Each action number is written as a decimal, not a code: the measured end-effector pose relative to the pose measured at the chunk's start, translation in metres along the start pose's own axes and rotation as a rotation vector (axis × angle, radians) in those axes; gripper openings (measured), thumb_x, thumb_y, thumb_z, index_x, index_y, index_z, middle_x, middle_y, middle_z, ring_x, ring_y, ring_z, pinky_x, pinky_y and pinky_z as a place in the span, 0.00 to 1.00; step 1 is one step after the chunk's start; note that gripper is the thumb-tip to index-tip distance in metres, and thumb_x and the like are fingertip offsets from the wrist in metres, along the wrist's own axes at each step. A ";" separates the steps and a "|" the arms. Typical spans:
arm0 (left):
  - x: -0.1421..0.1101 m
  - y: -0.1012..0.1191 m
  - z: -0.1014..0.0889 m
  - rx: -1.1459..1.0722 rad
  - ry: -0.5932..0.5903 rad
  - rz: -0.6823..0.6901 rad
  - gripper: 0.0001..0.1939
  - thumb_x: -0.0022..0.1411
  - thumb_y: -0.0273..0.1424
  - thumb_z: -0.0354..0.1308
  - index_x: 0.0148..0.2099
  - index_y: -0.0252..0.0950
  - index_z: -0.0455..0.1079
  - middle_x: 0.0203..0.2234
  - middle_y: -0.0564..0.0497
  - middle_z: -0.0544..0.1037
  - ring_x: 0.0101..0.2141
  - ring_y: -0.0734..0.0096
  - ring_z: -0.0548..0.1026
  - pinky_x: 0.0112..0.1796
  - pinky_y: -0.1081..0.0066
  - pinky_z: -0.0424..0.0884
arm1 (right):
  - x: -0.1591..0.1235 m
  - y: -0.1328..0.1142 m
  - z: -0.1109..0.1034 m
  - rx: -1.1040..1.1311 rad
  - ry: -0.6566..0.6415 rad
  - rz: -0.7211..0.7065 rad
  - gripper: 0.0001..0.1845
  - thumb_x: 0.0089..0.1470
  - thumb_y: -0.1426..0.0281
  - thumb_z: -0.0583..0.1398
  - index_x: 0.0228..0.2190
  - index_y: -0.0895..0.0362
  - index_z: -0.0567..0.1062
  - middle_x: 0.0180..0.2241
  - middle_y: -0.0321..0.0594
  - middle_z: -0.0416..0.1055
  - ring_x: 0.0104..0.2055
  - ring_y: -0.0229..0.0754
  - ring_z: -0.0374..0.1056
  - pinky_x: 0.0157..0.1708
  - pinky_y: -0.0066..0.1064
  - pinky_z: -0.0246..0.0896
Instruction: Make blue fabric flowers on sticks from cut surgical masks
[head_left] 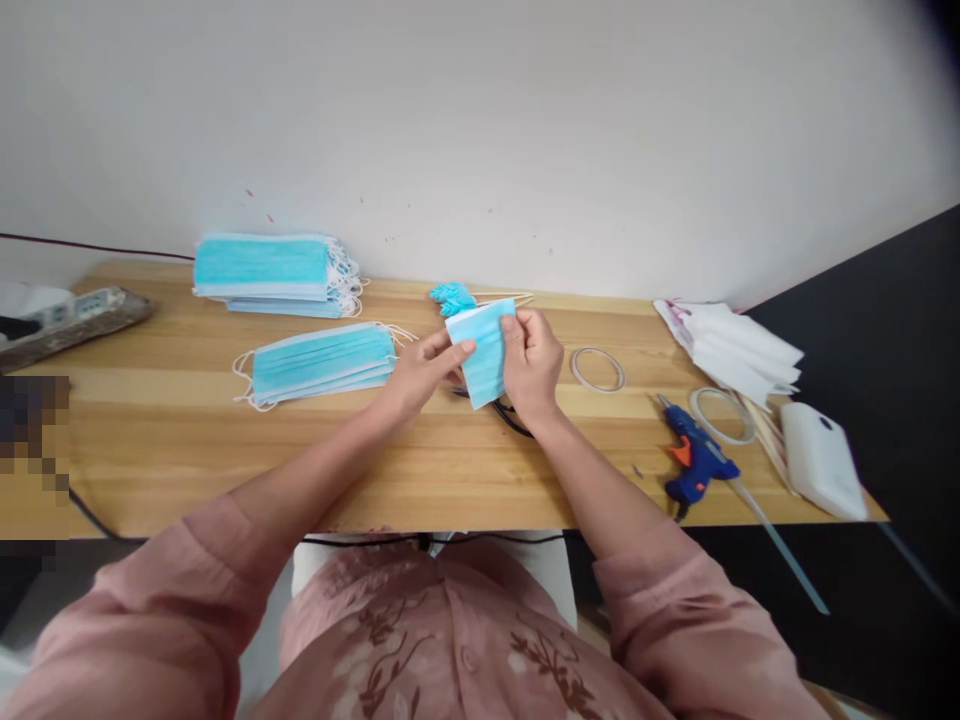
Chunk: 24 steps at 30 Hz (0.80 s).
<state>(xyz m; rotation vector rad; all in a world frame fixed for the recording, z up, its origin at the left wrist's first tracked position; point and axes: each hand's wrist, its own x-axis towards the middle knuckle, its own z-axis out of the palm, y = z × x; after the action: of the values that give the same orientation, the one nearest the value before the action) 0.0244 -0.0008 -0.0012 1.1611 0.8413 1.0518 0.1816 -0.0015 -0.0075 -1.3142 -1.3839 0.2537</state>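
Between my two hands is a blue piece of face mask [484, 350], held up above the wooden table with a white band along its top. My left hand [435, 365] pinches its left edge, thumb in front. On its right edge, my right hand [531, 360] is closed with the thumb pressed on the blue side. Just behind the piece lies a blue folded flower shape [452, 298] with thin wooden sticks [510, 297] beside it. Under my hands, a dark-handled tool, perhaps scissors [514, 418], is partly hidden.
Blue face masks lie in a tall stack [262, 265] and a smaller pile [322, 362] on the left. To the right are a tape roll [598, 370], another tape roll [721, 416], a blue glue gun [694, 455], white sheets [735, 345] and a white case [821, 460]. A power strip [82, 312] sits far left.
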 end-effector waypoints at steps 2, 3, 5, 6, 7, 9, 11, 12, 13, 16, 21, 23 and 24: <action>0.001 -0.002 -0.001 -0.036 0.027 -0.008 0.20 0.51 0.47 0.70 0.33 0.34 0.76 0.27 0.50 0.79 0.29 0.69 0.75 0.33 0.68 0.72 | -0.001 0.001 0.001 -0.018 -0.010 -0.019 0.16 0.64 0.55 0.54 0.29 0.52 0.68 0.23 0.32 0.65 0.25 0.38 0.59 0.29 0.31 0.54; 0.001 -0.003 -0.002 -0.054 0.038 -0.011 0.19 0.52 0.47 0.70 0.30 0.34 0.75 0.25 0.51 0.79 0.28 0.69 0.74 0.33 0.68 0.73 | -0.001 0.001 0.001 -0.029 -0.014 -0.025 0.16 0.64 0.55 0.54 0.29 0.52 0.68 0.22 0.32 0.65 0.25 0.38 0.59 0.29 0.31 0.54; 0.002 -0.004 -0.003 -0.091 0.049 -0.011 0.19 0.53 0.46 0.69 0.27 0.35 0.74 0.23 0.51 0.78 0.27 0.70 0.74 0.33 0.67 0.73 | -0.001 0.002 0.001 -0.046 -0.022 -0.036 0.16 0.64 0.56 0.54 0.29 0.52 0.68 0.22 0.32 0.64 0.25 0.38 0.58 0.29 0.31 0.54; 0.002 -0.004 -0.003 -0.114 0.050 -0.009 0.19 0.53 0.46 0.69 0.27 0.35 0.74 0.24 0.51 0.78 0.27 0.69 0.75 0.33 0.67 0.73 | -0.001 0.002 0.001 -0.050 -0.024 -0.043 0.15 0.65 0.56 0.54 0.29 0.51 0.68 0.22 0.32 0.64 0.25 0.38 0.59 0.29 0.31 0.54; 0.002 -0.003 -0.003 -0.140 0.047 -0.008 0.18 0.54 0.46 0.69 0.28 0.34 0.75 0.25 0.50 0.79 0.28 0.69 0.75 0.34 0.67 0.73 | -0.001 0.002 0.001 -0.051 -0.026 -0.050 0.15 0.65 0.57 0.54 0.30 0.51 0.68 0.23 0.32 0.65 0.25 0.38 0.59 0.29 0.31 0.55; 0.002 -0.003 -0.002 -0.197 0.042 -0.004 0.18 0.54 0.46 0.69 0.32 0.34 0.76 0.28 0.49 0.81 0.31 0.66 0.77 0.36 0.66 0.74 | -0.001 0.001 0.002 -0.058 -0.025 -0.063 0.15 0.65 0.57 0.54 0.30 0.51 0.68 0.24 0.33 0.67 0.25 0.38 0.61 0.30 0.31 0.55; 0.002 -0.001 0.000 -0.241 0.042 -0.004 0.18 0.54 0.45 0.69 0.34 0.34 0.76 0.30 0.47 0.82 0.34 0.63 0.79 0.38 0.65 0.74 | -0.001 0.000 0.002 -0.076 -0.020 -0.072 0.15 0.65 0.57 0.54 0.30 0.51 0.69 0.25 0.33 0.68 0.26 0.39 0.62 0.30 0.31 0.55; 0.002 -0.001 0.001 -0.255 0.043 -0.004 0.18 0.54 0.45 0.69 0.34 0.34 0.76 0.32 0.46 0.82 0.36 0.62 0.79 0.39 0.64 0.74 | -0.001 0.000 0.002 -0.089 -0.019 -0.076 0.15 0.65 0.56 0.54 0.30 0.51 0.69 0.25 0.34 0.68 0.26 0.39 0.62 0.30 0.31 0.55; 0.001 0.000 0.002 -0.266 0.043 -0.005 0.18 0.54 0.45 0.69 0.35 0.34 0.76 0.33 0.45 0.83 0.38 0.60 0.79 0.41 0.63 0.74 | -0.001 0.000 0.002 -0.102 -0.019 -0.080 0.16 0.65 0.56 0.54 0.31 0.51 0.69 0.25 0.34 0.69 0.26 0.39 0.63 0.30 0.31 0.55; 0.002 0.006 0.005 -0.287 0.049 -0.023 0.17 0.57 0.43 0.67 0.37 0.34 0.76 0.37 0.44 0.83 0.42 0.59 0.79 0.44 0.62 0.74 | -0.001 0.000 0.002 -0.123 -0.011 -0.100 0.17 0.65 0.54 0.53 0.32 0.51 0.71 0.25 0.35 0.70 0.27 0.40 0.63 0.31 0.32 0.55; 0.011 0.016 0.018 -0.297 0.113 -0.056 0.11 0.65 0.38 0.61 0.38 0.34 0.73 0.35 0.46 0.81 0.40 0.63 0.78 0.45 0.65 0.72 | 0.001 0.001 0.001 -0.169 0.014 -0.167 0.21 0.67 0.51 0.51 0.35 0.52 0.74 0.27 0.38 0.73 0.27 0.41 0.66 0.31 0.32 0.55; 0.017 0.015 0.028 -0.289 0.175 -0.014 0.10 0.68 0.36 0.57 0.38 0.34 0.71 0.33 0.48 0.80 0.37 0.67 0.77 0.44 0.67 0.71 | 0.002 0.001 0.000 -0.194 0.030 -0.215 0.24 0.68 0.50 0.50 0.35 0.53 0.75 0.27 0.38 0.74 0.26 0.40 0.66 0.30 0.31 0.54; 0.020 0.012 0.033 -0.281 0.222 0.016 0.10 0.70 0.35 0.55 0.38 0.35 0.70 0.32 0.50 0.79 0.36 0.68 0.76 0.43 0.69 0.71 | 0.003 0.002 0.000 -0.204 0.040 -0.243 0.25 0.68 0.49 0.49 0.35 0.53 0.75 0.26 0.38 0.73 0.26 0.39 0.65 0.30 0.31 0.54</action>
<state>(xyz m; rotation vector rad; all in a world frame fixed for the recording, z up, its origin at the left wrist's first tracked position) 0.0588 0.0089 0.0180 0.8265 0.8253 1.2834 0.1831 0.0012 -0.0074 -1.2929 -1.5500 -0.0793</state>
